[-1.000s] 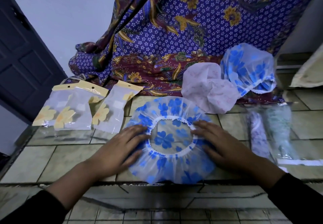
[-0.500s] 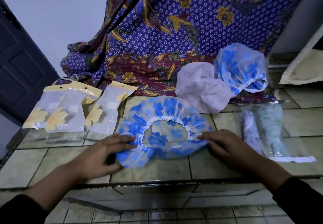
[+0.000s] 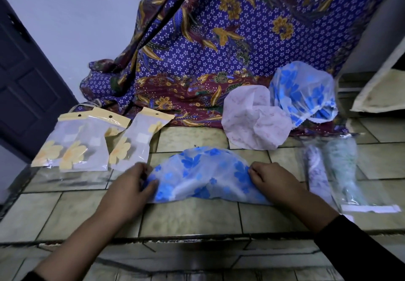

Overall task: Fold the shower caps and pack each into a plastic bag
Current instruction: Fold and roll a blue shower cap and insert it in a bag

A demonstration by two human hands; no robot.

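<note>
A clear shower cap with blue flowers (image 3: 203,175) lies folded into a half circle on the tiled floor (image 3: 192,219), straight edge toward me. My left hand (image 3: 131,186) pinches its left corner and my right hand (image 3: 271,182) pinches its right corner. Behind it sit a pink shower cap (image 3: 252,120) and another blue-flowered cap (image 3: 304,94), both unfolded. Empty plastic bags with yellow headers and yellow flowers (image 3: 74,147) lie at the left, one more (image 3: 135,140) beside them. Two clear bags holding rolled caps (image 3: 341,171) lie at the right.
A purple and maroon batik cloth (image 3: 219,50) hangs and pools behind the caps. A dark door (image 3: 26,79) stands at the far left. A pale cushion edge (image 3: 381,90) shows at the far right. A step edge (image 3: 175,239) runs across the floor near me.
The blue-flowered cap went from lying open as a ring to folded in half. Both hands moved from its inner rim out to the two corners.
</note>
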